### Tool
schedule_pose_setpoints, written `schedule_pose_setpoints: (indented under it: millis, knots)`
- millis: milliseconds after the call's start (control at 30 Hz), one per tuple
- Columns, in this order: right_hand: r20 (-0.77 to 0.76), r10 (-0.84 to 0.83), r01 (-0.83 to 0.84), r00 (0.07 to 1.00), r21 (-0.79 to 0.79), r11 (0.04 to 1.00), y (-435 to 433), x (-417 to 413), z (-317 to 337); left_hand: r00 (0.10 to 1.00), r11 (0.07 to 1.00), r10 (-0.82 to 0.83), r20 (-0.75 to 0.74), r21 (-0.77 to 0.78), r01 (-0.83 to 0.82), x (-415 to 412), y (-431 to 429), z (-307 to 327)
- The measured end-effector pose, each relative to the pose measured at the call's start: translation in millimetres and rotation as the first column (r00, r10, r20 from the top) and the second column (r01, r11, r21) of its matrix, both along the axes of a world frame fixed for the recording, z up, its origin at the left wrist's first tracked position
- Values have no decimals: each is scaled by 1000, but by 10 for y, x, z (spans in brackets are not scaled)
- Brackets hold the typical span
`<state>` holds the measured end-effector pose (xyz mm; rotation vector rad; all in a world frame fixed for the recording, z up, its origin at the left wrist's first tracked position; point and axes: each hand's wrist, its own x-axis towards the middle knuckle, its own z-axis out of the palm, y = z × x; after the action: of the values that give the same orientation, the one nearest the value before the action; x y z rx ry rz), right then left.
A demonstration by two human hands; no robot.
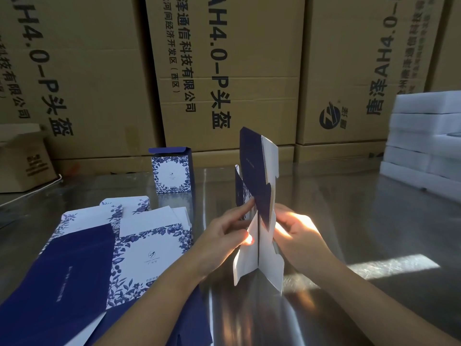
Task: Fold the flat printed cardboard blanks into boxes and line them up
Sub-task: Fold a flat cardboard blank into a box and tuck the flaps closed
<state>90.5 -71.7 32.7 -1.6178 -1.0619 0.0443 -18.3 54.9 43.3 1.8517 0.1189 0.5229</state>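
Over the table (pixel 361 221), left hand (pixel 222 236) and right hand (pixel 301 231) pinch the blank (pixel 253 171) between fingers (pixel 245 207).

The cardboard blank (pixel 258 193) I hold is navy outside, plain white inside. At eleven o'clock the folded box (pixel 171 174) shows a white face framed in blue floral print (navy lid). Flat blanks (pixel 139 248) at nine match; cartons (pixel 249 71) at twelve are brown, black-lettered.

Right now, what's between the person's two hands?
A partly folded cardboard blank, held upright by the left hand and the right hand; the head view shows it.
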Motion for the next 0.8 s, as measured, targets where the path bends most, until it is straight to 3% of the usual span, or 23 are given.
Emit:
schedule_pose_setpoints:
  millis: [200,333,400,467,567,700,800]
  knots:
    - [-63,51,-49,997,29,998,1,-45,18,999,999,-35,2,14,35,-16,5,12]
    - [-250,214,-215,944,24,976,2,-18,-15,999,999,-4,43,-34,5,-15,-2,50]
    - [-379,316,-263,869,187,947,23,-19,-11,998,999,24,61,-44,-21,-13,-12,82]
    - [-521,448,-258,727,397,881,51,3,9,996,996,53,65,-78,-48,6,-26,91]
    - [-613,597,-186,518,601,778,52,55,18,993,992,94,66,-94,-87,44,-16,51]
    - [-613,673,-175,414,672,720,-16,77,7,989,988,149,-6,48,-149,74,47,-39]
    - [-682,665,-210,304,633,745,-78,117,3,971,973,229,-73,19,-228,122,89,-64]
